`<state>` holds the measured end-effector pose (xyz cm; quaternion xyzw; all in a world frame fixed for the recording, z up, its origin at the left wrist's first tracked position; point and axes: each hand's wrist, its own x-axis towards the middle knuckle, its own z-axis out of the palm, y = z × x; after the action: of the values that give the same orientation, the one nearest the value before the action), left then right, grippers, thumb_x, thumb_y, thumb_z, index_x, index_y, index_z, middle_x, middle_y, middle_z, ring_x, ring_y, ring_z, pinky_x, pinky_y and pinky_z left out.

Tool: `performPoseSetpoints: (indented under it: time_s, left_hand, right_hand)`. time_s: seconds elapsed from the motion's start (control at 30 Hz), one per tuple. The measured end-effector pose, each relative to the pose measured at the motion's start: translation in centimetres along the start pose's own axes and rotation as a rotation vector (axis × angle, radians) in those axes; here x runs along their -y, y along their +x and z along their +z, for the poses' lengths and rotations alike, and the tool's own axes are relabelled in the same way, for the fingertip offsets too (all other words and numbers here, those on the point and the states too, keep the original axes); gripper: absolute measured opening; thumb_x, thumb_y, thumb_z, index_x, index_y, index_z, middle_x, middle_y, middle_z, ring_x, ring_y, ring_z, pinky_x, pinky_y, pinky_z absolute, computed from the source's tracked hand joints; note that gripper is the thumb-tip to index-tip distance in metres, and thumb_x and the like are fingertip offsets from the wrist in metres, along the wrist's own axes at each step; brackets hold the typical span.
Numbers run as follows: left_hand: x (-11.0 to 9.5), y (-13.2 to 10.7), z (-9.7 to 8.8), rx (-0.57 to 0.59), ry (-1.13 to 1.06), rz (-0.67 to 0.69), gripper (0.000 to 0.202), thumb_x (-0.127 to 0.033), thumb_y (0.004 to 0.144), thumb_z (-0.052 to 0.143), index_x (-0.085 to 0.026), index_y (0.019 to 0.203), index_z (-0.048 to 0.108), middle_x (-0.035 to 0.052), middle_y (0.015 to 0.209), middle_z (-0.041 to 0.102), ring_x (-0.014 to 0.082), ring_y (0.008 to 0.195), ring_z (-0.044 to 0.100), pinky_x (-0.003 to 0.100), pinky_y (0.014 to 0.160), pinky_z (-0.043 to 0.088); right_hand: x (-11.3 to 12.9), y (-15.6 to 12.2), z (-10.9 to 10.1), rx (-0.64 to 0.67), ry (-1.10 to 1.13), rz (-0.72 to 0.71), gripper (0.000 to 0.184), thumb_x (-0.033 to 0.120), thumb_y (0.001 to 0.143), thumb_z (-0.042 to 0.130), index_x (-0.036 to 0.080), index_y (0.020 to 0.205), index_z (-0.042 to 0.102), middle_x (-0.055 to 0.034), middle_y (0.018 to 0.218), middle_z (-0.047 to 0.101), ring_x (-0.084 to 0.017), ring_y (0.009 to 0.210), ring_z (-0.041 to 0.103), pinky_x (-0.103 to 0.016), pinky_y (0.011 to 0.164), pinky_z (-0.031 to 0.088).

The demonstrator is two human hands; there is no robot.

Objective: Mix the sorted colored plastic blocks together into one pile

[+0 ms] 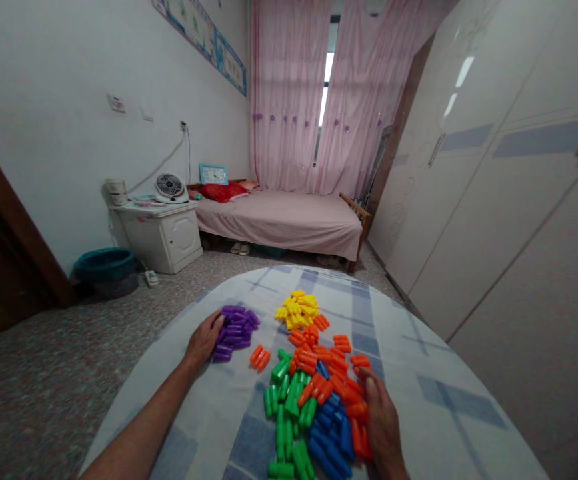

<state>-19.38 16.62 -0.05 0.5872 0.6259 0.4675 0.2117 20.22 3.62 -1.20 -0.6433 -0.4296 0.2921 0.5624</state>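
Observation:
My left hand (205, 339) rests against the left side of a heap of purple plastic blocks (236, 330), its fingers stretched along the edge and gripping nothing that I can see. At the right, my right hand (383, 419) lies open alongside orange plastic blocks (336, 363), its fingertips touching the outer ones. Blue blocks (331, 430) and green blocks (291, 397) lie against the orange ones, nearer to me. Yellow blocks (297, 309) form a heap at the far side. A lone orange block (259, 358) sits between the purple heap and the green ones.
A checked cloth (433, 427) covers the round-ended table. Beyond it stand a bed (289, 220), a white cabinet (173, 237) with a small fan (170, 187), and a teal-lined bin (106, 270). A tall wardrobe (493, 220) lines the right side.

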Motion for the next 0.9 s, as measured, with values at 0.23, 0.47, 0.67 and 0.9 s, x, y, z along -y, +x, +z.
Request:
performPoseSetpoints:
  time_s: [0.23,0.47,0.67,0.9]
  left_hand:
    - [-5.6,-3.2,4.6,0.076,-0.380,-0.063,0.057,-0.061,0.078,0.049,-0.014,0.103,0.066,0.0100,0.106,0.068,0.0247,0.103,0.060,0.038,0.099,0.041]
    - [-11.0,-6.5,8.1,0.178,-0.511,-0.049,0.046,-0.051,0.084,0.047,-0.014,0.102,0.066,0.0086,0.106,0.068,0.0232,0.104,0.059,0.036,0.097,0.042]
    - [-16.7,-8.8,8.6,0.486,-0.456,0.150,0.038,-0.041,0.088,0.047,-0.019,0.112,0.065,0.0060,0.117,0.065,0.0214,0.110,0.057,0.034,0.100,0.041]
    - [-11.4,-2.7,6.5,0.117,-0.026,0.377,0.040,-0.042,0.089,0.042,-0.018,0.115,0.062,0.0086,0.132,0.053,0.0234,0.126,0.044,0.041,0.111,0.031]
  right_hand:
    - [1.1,-0.5,0.1,0.017,0.041,0.024,0.050,0.060,0.083,0.043,0.020,0.106,0.062,-0.0061,0.113,0.065,-0.026,0.111,0.056,-0.037,0.099,0.038]
    - [0.6,-0.4,0.0,0.034,0.020,0.013,0.051,0.061,0.080,0.045,0.020,0.105,0.062,-0.0074,0.116,0.063,-0.027,0.112,0.054,-0.039,0.100,0.037]
    - [0.1,-0.1,0.1,0.036,0.019,0.009,0.049,0.059,0.080,0.046,0.020,0.104,0.063,-0.0071,0.115,0.063,-0.027,0.112,0.054,-0.039,0.100,0.038]
    - [0.4,-0.3,0.2,0.042,-0.001,-0.007,0.047,0.058,0.082,0.044,0.021,0.103,0.062,-0.0063,0.113,0.064,-0.025,0.110,0.055,-0.038,0.100,0.038]
